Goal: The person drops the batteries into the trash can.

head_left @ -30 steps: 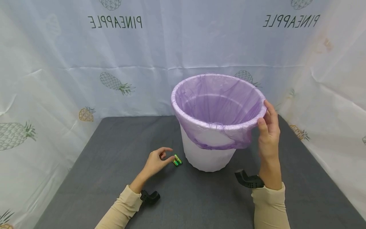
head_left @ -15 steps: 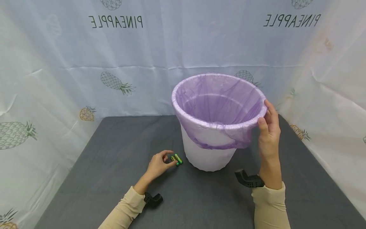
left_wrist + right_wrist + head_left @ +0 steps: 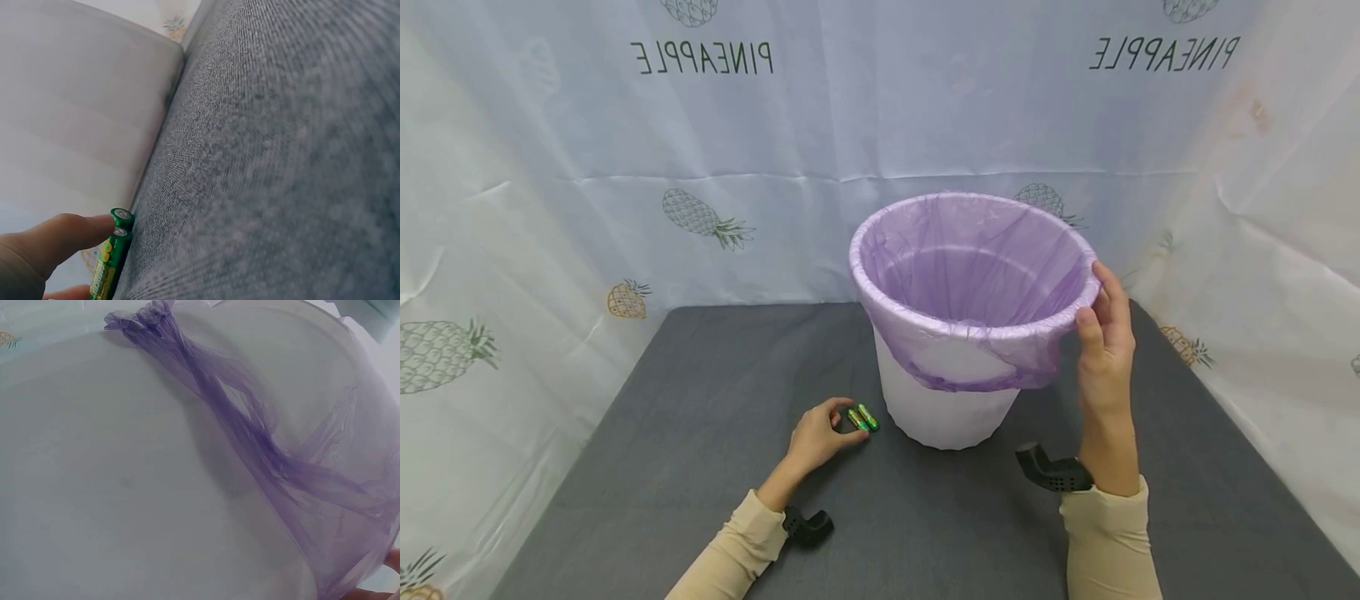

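Two green-and-yellow batteries (image 3: 868,417) lie side by side on the dark tabletop, close to the left foot of a white trash can (image 3: 943,421). My left hand (image 3: 820,433) is beside them, thumb and index finger spread apart about their ends. In the left wrist view the thumb (image 3: 69,237) meets or overlaps the near end of a battery (image 3: 109,265); a firm pinch cannot be made out. My right hand (image 3: 1105,346) grips the can's right rim, over a purple trash bag (image 3: 970,275) that lines it and folds down outside.
The dark cloth-covered table (image 3: 700,375) extends around the can and hands. White curtains (image 3: 850,108) with pineapple prints hang behind and at both sides. In the right wrist view a twisted knot of the purple bag (image 3: 150,315) lies against the can's outer wall.
My left hand has shifted slightly right and toward me, its thumb sliding to the near ends of the batteries, which stay put. The right hand and trash can have not moved.
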The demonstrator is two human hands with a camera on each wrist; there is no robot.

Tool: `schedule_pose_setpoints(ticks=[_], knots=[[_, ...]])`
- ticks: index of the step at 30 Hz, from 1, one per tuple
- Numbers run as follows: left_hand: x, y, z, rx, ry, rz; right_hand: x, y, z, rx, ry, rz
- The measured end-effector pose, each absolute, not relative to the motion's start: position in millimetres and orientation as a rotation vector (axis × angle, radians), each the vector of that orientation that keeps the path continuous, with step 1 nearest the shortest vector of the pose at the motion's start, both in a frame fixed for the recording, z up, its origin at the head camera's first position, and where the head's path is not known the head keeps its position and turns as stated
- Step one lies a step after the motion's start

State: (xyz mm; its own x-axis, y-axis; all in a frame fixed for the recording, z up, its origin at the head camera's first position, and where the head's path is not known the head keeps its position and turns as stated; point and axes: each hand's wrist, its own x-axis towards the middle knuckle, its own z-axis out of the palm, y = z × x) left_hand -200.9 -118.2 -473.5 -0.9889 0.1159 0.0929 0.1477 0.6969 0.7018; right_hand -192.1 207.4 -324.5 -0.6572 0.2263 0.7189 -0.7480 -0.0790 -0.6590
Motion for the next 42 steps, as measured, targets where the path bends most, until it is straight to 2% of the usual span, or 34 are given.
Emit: schedule_pose_setpoints(ticks=[42], knots=[[-199.2, -115.8, -478.5, -0.189, -2.872, -1.029, -191.4, 206.8, -325.1, 0.602, -1.487, 1.855]])
